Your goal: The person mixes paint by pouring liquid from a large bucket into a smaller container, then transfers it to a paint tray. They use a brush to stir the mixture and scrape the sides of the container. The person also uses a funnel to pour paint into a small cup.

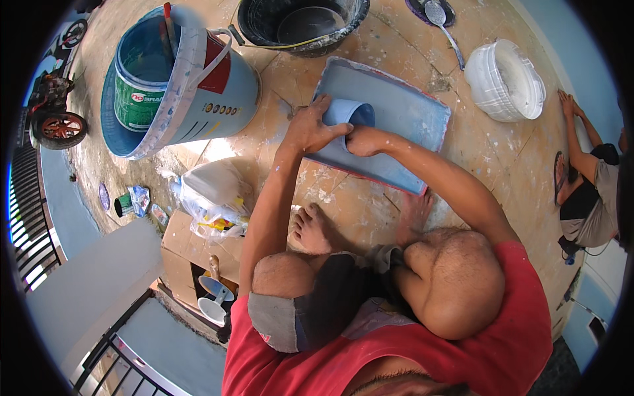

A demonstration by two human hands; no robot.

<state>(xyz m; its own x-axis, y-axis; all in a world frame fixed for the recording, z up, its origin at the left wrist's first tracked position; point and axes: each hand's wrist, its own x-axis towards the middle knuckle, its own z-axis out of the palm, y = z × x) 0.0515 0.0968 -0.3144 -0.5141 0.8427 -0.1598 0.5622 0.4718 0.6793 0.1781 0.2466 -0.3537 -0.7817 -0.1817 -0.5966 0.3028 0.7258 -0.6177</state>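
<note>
At the left part of the blue tray [413,125], a blue tub [351,113] sits between the person's two hands. The left hand [314,129] holds its left side, thumb spread wide from the fingers. The right hand [365,140] is at its near edge, fingers hidden; their grip cannot be told.

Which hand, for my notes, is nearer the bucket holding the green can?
Left. The left hand is right of the bucket; the right hand is farther right, at the blue container's mouth.
</note>
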